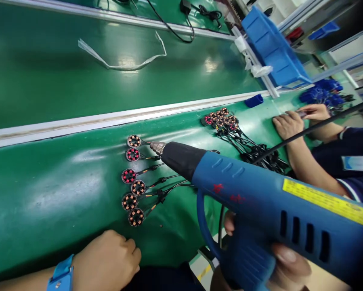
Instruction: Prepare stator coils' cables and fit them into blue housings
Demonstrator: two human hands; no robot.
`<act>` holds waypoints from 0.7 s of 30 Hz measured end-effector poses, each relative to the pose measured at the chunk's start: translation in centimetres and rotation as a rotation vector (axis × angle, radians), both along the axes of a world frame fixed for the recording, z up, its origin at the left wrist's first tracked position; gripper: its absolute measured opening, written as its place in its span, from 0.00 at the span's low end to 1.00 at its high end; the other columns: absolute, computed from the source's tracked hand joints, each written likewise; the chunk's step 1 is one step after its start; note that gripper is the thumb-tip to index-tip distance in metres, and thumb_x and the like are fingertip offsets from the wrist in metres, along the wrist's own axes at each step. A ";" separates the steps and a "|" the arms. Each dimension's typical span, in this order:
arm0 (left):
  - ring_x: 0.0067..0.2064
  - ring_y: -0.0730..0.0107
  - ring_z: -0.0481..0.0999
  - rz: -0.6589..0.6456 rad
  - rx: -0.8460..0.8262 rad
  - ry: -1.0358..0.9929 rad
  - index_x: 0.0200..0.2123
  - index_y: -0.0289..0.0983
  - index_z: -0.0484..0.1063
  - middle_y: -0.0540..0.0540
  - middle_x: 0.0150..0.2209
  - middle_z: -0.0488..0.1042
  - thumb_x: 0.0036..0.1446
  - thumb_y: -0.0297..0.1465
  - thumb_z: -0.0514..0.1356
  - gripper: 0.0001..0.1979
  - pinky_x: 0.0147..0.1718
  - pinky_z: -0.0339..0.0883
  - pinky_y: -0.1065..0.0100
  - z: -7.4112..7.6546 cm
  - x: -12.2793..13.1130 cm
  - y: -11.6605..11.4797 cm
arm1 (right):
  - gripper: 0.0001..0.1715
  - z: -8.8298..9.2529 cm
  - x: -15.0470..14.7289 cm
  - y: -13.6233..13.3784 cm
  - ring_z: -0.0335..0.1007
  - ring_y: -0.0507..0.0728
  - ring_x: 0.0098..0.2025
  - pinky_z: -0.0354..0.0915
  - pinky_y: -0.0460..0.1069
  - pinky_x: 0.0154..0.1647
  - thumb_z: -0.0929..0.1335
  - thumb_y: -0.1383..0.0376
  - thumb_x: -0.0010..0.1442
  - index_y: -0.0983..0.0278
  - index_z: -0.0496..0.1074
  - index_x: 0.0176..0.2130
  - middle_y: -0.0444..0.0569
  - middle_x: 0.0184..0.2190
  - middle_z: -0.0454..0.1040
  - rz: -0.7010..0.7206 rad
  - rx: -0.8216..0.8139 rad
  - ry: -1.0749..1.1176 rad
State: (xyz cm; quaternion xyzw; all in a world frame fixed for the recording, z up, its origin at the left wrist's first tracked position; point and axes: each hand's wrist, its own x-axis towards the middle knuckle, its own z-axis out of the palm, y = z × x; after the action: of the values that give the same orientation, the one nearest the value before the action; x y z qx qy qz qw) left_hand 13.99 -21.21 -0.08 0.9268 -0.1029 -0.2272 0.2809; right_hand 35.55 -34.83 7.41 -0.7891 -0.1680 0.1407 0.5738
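Observation:
My right hand point(278, 258) grips the handle of a blue heat gun point(260, 194). Its metal nozzle point(157, 147) points left at the wires of several small round motor stators point(133, 180) that lie in a row on the green mat point(63, 182). My left hand point(108, 262), with a blue wrist strap point(61, 275), rests curled into a fist on the mat's near edge, just below the lowest stator; nothing shows in it.
A second pile of stators with black leads point(229, 125) lies to the right. A co-worker's two hands point(293, 119) work there. Beyond are a white rail point(108, 117), the green conveyor belt point(78, 60), a loose white strip point(120, 64) and a blue bin point(272, 44).

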 end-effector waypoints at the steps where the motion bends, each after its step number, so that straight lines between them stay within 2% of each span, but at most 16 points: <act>1: 0.29 0.65 0.78 0.005 -0.006 0.026 0.34 0.39 0.75 0.50 0.31 0.78 0.64 0.29 0.61 0.05 0.23 0.62 0.65 0.1 0.1 0.1 | 0.21 -0.4 -0.7 -0.7 0.66 0.59 0.25 0.63 0.52 0.19 0.66 0.45 0.60 0.48 0.74 0.49 0.46 0.29 0.76 -0.028 0.054 0.002; 3: 0.30 0.65 0.79 0.008 -0.009 0.059 0.35 0.38 0.76 0.49 0.31 0.78 0.65 0.29 0.61 0.05 0.25 0.65 0.66 0.3 0.3 0.2 | 0.14 -0.9 -1.4 -1.6 0.65 0.60 0.21 0.62 0.54 0.17 0.67 0.50 0.59 0.49 0.78 0.40 0.47 0.22 0.74 -0.071 0.132 0.034; 6: 0.31 0.63 0.80 -0.018 0.007 0.075 0.35 0.39 0.76 0.49 0.32 0.79 0.65 0.29 0.60 0.05 0.26 0.66 0.66 0.6 0.5 0.4 | 0.13 -1.0 -1.1 -1.8 0.67 0.62 0.20 0.64 0.56 0.17 0.67 0.52 0.58 0.53 0.79 0.34 0.49 0.20 0.74 -0.097 0.157 0.102; 12: 0.32 0.62 0.80 -0.061 0.022 0.106 0.37 0.40 0.76 0.50 0.33 0.79 0.66 0.29 0.59 0.06 0.26 0.68 0.64 0.9 0.8 0.5 | 0.12 -0.7 -0.9 -1.4 0.67 0.61 0.19 0.64 0.54 0.16 0.69 0.51 0.56 0.54 0.79 0.34 0.49 0.20 0.74 -0.120 0.183 0.137; 18: 0.32 0.62 0.80 -0.046 0.016 0.124 0.37 0.39 0.76 0.49 0.34 0.79 0.67 0.30 0.59 0.06 0.27 0.69 0.64 0.9 0.9 0.5 | 0.14 -1.0 -1.2 -1.4 0.67 0.61 0.19 0.64 0.54 0.15 0.67 0.49 0.59 0.51 0.79 0.36 0.47 0.20 0.74 -0.066 0.148 0.096; 21: 0.32 0.61 0.80 -0.037 0.010 0.113 0.37 0.39 0.76 0.48 0.33 0.79 0.66 0.30 0.59 0.06 0.27 0.69 0.65 0.9 0.8 0.5 | 0.17 -0.8 -1.3 -1.7 0.66 0.61 0.19 0.64 0.54 0.15 0.67 0.47 0.58 0.47 0.77 0.45 0.45 0.22 0.73 -0.103 0.142 0.111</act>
State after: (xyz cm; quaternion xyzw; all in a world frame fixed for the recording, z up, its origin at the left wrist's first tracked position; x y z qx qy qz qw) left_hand 14.77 -20.73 0.79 0.9117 -0.1027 -0.2850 0.2775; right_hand 34.30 -36.55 6.57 -0.7451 -0.1050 0.1424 0.6431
